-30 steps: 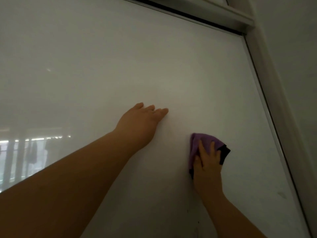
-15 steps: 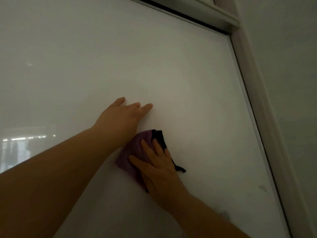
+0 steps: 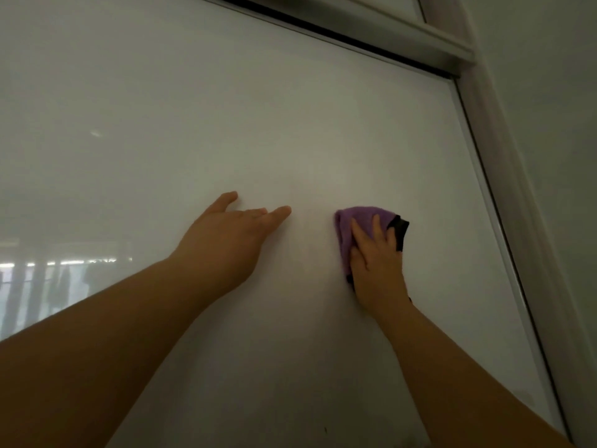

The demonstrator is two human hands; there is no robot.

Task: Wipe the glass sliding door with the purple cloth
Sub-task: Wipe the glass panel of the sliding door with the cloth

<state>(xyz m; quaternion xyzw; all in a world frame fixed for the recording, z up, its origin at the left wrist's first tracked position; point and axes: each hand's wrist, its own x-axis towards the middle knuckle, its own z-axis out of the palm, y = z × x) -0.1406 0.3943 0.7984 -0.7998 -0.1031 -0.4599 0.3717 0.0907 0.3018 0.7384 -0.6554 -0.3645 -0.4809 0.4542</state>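
At the far left, low on the glass door [image 3: 226,108], a dim reflection [image 3: 64,276] shows a row of bright lights and dark upright shapes; what they are cannot be told. The rest of the pane looks milky white.

Next comes the left arm, reaching up from the lower left corner. The left hand [image 3: 226,240] lies on the glass near the middle of the pane, fingers straight and a little spread, holding nothing.

Just to its right, with a bare strip of glass between them, is the purple cloth [image 3: 358,221], bunched against the pane. A black trim [image 3: 400,231] shows along its right side. The right hand [image 3: 376,266] covers the lower part of the cloth and presses it to the glass with straight, slightly spread fingers. The 2 hands are apart.

Further right runs the slanting metal door frame [image 3: 504,221], which meets the top rail [image 3: 355,30] in the upper right corner. Beyond it is a plain wall [image 3: 555,124].
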